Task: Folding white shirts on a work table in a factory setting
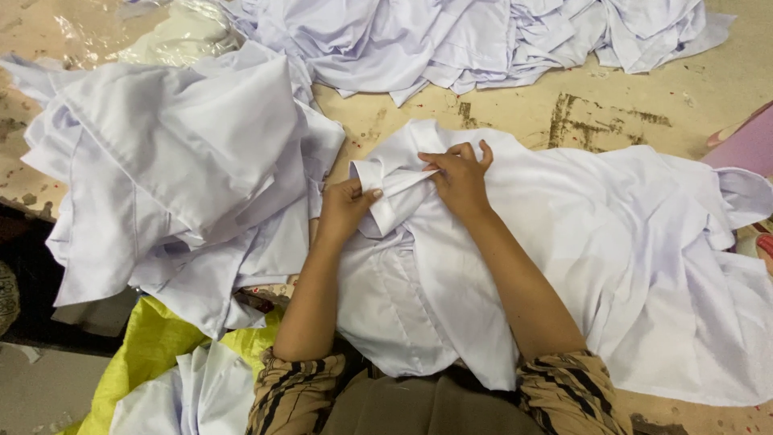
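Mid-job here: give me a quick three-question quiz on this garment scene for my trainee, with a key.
1. True or false: both hands grip the folded collar part of the white cotton shirt spread in front of the person.
2. Multiple choice: the crumpled heap of white shirts nearest the left hand lies (a) to its left, (b) to its right, (c) under the sleeves.
3. What colour is the plastic sheet peeking out at the lower left?

Key:
1. True: the left hand and right hand both pinch the folded collar part of the white cotton shirt.
2. (a): the crumpled heap of white shirts.
3. Yellow: the plastic sheet.
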